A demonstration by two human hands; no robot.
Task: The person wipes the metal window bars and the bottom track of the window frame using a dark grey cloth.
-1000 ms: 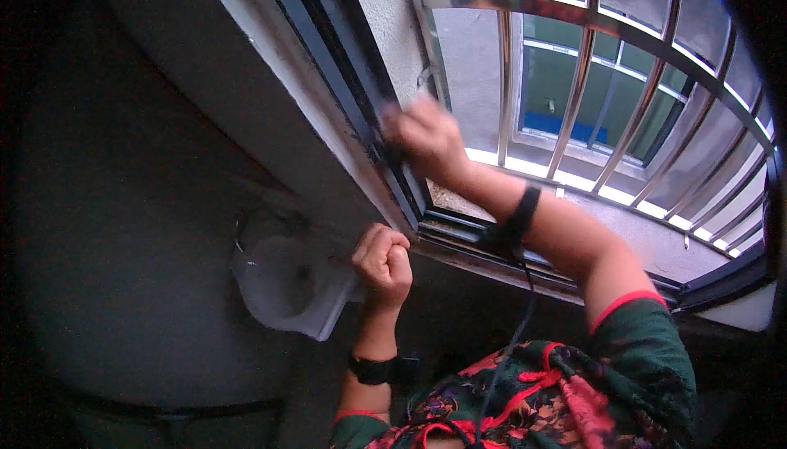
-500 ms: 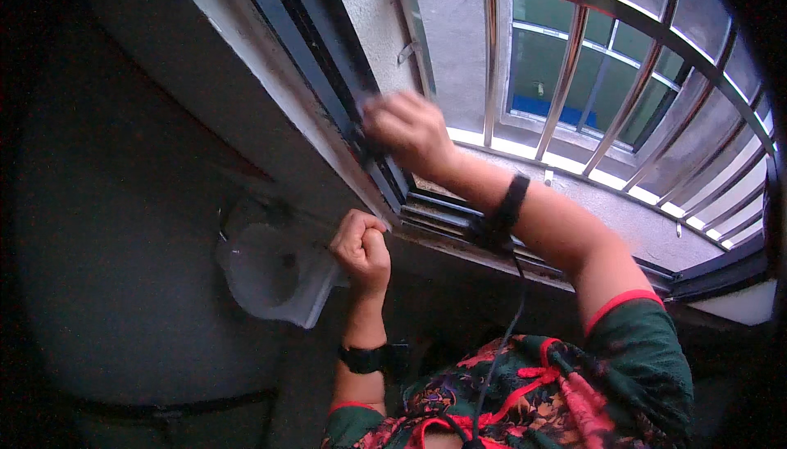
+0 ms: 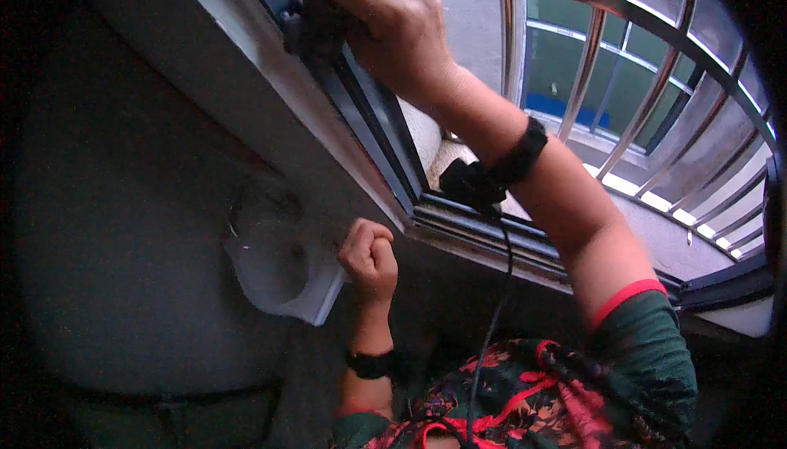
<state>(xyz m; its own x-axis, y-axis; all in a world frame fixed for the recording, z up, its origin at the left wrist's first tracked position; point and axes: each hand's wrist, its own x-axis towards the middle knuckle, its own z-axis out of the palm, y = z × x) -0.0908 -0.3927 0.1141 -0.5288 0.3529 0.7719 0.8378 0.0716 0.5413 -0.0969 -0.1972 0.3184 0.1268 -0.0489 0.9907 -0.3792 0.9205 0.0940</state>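
Observation:
My right hand (image 3: 398, 31) is closed around a dark, bunched cloth (image 3: 316, 27). It presses the cloth to the upright side of a dark metal window frame (image 3: 385, 146), high up near the top edge of the view. Below the frame's lower corner, my left hand (image 3: 369, 259) is curled into a fist beside the wall, and nothing shows sticking out of it. Part of the cloth is hidden behind my right fingers.
Curved metal bars (image 3: 584, 72) stand outside the opening, with another window (image 3: 566, 80) beyond them. The lower window track (image 3: 525, 244) runs rightward from the corner. A white basin (image 3: 299, 306) sits lower left. A thin cable (image 3: 492, 326) hangs from my right wrist strap (image 3: 525, 154).
My right hand has slid up and leftward along the side of the frame with the cloth. The left fist has barely shifted.

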